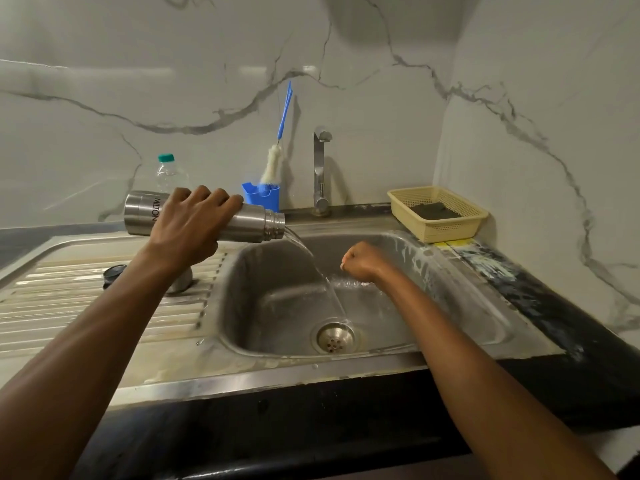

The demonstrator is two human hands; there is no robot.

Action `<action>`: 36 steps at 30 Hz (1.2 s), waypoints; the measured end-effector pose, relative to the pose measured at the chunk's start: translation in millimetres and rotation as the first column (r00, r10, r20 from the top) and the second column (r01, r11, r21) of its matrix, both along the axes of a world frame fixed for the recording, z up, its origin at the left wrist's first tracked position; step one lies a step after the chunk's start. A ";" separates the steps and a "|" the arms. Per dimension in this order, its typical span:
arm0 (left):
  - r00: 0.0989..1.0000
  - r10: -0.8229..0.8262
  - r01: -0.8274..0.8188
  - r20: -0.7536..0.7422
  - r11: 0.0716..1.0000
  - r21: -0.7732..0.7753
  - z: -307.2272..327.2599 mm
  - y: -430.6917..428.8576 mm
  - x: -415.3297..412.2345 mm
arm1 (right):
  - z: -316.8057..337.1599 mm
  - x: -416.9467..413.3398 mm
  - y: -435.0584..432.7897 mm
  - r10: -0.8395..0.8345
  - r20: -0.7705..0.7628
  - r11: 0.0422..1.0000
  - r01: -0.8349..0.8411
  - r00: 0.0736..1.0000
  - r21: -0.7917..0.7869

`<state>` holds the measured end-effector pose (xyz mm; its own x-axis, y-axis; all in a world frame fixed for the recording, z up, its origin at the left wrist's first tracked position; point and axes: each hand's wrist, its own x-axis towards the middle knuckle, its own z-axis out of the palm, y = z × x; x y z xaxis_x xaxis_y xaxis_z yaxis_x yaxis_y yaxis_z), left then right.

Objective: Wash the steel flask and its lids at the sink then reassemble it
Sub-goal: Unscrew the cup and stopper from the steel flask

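Note:
My left hand [192, 225] grips the steel flask [142, 211] around its middle and holds it on its side above the sink's left rim. Its open neck [275, 225] points right, and water pours from it in an arc down to the drain [335, 337]. My right hand [362, 261] hangs over the sink basin [277, 299] with its fingers curled into a fist, holding nothing I can see. A dark inner lid [113, 273] lies on the ribbed drainboard [69, 299]. A steel cup lid [180, 282] stands beside it, partly hidden by my left wrist.
A tap [320, 168] stands behind the basin. A blue holder [261, 194] with a bottle brush [272, 168] sits left of it. A clear plastic bottle [169, 173] stands behind the flask. A cream basket [438, 213] with a dark scrub pad sits at the back right.

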<state>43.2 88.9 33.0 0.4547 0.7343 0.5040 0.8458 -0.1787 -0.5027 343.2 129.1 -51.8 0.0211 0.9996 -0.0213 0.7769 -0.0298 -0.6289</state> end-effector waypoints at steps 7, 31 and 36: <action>0.998 -0.019 0.023 -0.066 0.998 0.053 -0.1 4.6 1.8 | -4.7 0.9 5.3 0.040 0.035 0.999 -0.040 0.999 -0.006; 0.918 0.001 0.017 -0.397 0.999 0.044 3.4 14.2 48.3 | -0.5 1.5 0.3 0.144 0.096 0.988 -0.149 0.985 0.044; 0.920 -0.026 0.051 -0.390 0.997 0.052 -1.2 16.5 48.4 | 0.7 2.1 -1.7 0.155 0.072 0.986 -0.158 0.985 0.047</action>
<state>91.5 105.3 31.8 0.6510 0.6865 0.3240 0.5747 -0.1667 -0.8012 345.3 127.4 -51.1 -0.1361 0.9903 0.0276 0.8105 0.1273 -0.5718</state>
